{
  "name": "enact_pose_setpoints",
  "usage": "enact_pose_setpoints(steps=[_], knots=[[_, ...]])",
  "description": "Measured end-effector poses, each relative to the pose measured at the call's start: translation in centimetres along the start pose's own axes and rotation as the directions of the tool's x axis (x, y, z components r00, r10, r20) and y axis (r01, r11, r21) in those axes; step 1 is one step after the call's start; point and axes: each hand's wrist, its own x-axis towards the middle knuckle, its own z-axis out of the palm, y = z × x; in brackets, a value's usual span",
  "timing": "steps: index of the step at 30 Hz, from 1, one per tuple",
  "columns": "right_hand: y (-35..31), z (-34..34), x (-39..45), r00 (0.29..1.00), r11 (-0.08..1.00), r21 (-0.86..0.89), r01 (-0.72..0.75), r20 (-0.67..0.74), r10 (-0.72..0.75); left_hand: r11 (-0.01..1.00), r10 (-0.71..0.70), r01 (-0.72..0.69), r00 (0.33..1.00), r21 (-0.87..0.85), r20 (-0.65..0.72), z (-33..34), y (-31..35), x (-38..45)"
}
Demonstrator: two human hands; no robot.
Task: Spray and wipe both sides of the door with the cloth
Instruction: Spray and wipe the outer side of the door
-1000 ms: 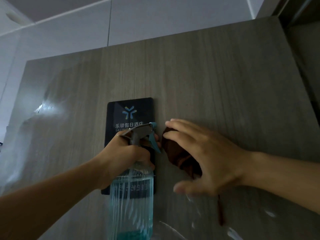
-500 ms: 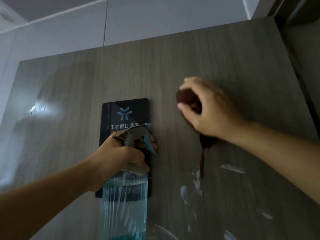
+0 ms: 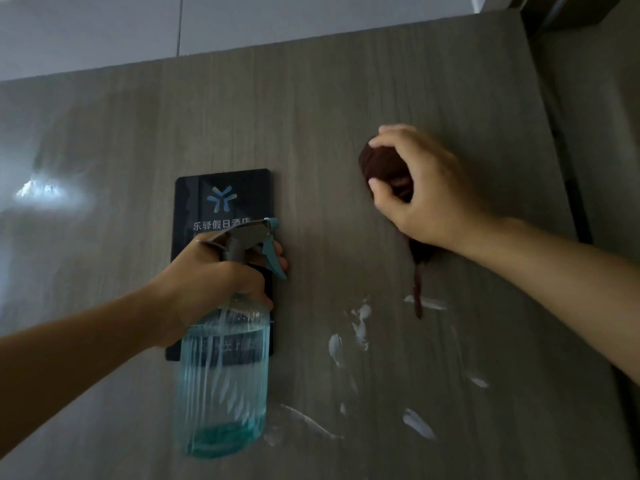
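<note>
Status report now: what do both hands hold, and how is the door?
Left hand grips spray bottle. Right hand presses bunched cloth on door. Wet streaks below cloth, unwiped. Nothing in the way.

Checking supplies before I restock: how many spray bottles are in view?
1. The spray bottle, part-filled with blue liquid, is gripped at its neck by the left hand, in front of the black sign on the door. Others may be out of frame.

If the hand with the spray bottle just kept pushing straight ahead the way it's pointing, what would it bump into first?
Most likely the black sign plate fixed to the door. The left hand grips the spray bottle right in front of it, nozzle aimed at the plate. How near it is cannot be judged from this one view.
</note>
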Motion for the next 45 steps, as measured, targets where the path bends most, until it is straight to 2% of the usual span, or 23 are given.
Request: enact_pose_setpoints(steps=[2,4,6,9,11,13,15,17,23,30,34,36,37,39,41,43,45], knots=[[-1.0,0.2,-1.8,0.993,0.997,-0.01,0.083,0.089,-0.082,1.0,-0.007,0.007,1.0,0.004,-0.019,0.2,0.3,-0.1],[-1.0,-0.6,-3.8,0.947,0.978,0.033,0.204,0.246,-0.206,1.0,-0.005,0.006,0.999,0.015,-0.039,0.6,0.5,-0.4],[0.4,-2.2,-4.7,0.928,0.972,0.031,0.232,0.292,-0.23,1.0,0.0,0.001,0.999,0.028,-0.043,1.4,0.7,-1.0],[2.4,-4.3,-5.2,0.985,0.997,-0.035,0.074,0.161,-0.067,1.0,-0.005,0.005,1.0,0.027,0.011,3.5,0.6,-2.5],[2.1,-4.3,-6.1,0.997,0.999,-0.041,0.002,0.074,0.001,0.999,-0.033,0.033,0.998,0.018,0.055,5.4,0.3,-3.5],[1.4,-3.9,-7.9,0.992,0.998,-0.042,0.056,0.117,-0.051,0.999,-0.053,0.052,0.993,0.015,0.102,7.4,0.1,-4.4],[1.4,-4.2,-9.8,0.963,0.99,-0.012,0.144,0.233,-0.137,0.998,-0.053,0.049,0.988,0.032,0.145,9.3,0.1,-5.0],[2.3,-5.3,-10.4,0.951,0.988,0.006,0.152,0.271,-0.148,0.997,-0.064,0.056,0.983,0.052,0.173,10.7,0.1,-5.4],[2.8,-5.0,-11.1,0.999,0.999,0.032,0.012,0.03,-0.013,0.993,-0.117,0.111,0.978,0.042,0.174,13.4,-0.5,-5.7],[3.2,-4.7,-11.0,0.999,0.999,0.016,0.04,0.015,-0.04,0.993,-0.11,0.114,0.987,-0.02,0.118,13.9,-0.9,-6.5],[1.3,-4.1,-11.2,0.997,0.998,0.02,-0.064,-0.039,0.065,0.996,-0.084,0.083,0.995,0.018,0.054,11.8,-0.7,-6.1],[-0.8,-3.1,-12.7,0.999,1.0,0.006,-0.028,0.035,0.028,0.996,-0.094,0.094,0.996,0.006,-0.003,10.1,-0.1,-5.3],[-1.9,-2.4,-14.0,0.992,0.998,0.006,0.056,0.116,-0.056,0.996,-0.089,0.089,0.996,0.0,-0.028,9.3,0.1,-4.8],[-3.3,-1.5,-16.2,0.932,0.964,0.048,0.262,0.245,-0.266,0.997,-0.071,0.071,0.996,-0.001,-0.06,7.9,0.6,-3.7],[-2.5,-1.9,-16.0,0.883,0.929,0.07,0.364,0.291,-0.368,0.999,-0.047,0.047,0.998,-0.001,-0.044,6.7,0.6,-2.7],[-1.1,-2.4,-13.9,0.915,0.951,0.02,0.308,0.267,-0.302,0.999,-0.032,0.032,0.999,0.009,-0.024,5.8,0.6,-1.9],[0.4,-2.9,-11.3,0.974,0.987,-0.016,0.16,0.167,-0.155,0.999,-0.033,0.033,0.999,-0.028,-0.009,5.0,0.3,-1.0]])
